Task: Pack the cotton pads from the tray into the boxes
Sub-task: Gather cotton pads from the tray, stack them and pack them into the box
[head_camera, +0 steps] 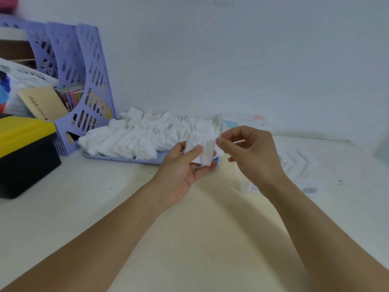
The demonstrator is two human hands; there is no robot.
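- The lavender tray [117, 158], near the table's far edge, holds a heaped pile of cotton pads [147, 131]; most packing remains, I judge.
- The left hand [185, 165] pinches a small stack of pads [202, 148] between thumb and fingers.
- The right hand [250, 152] has curled fingers, thumb and forefinger nearly pressed together just beside the stack.
- A white box [248, 121] lies behind, contents hidden.
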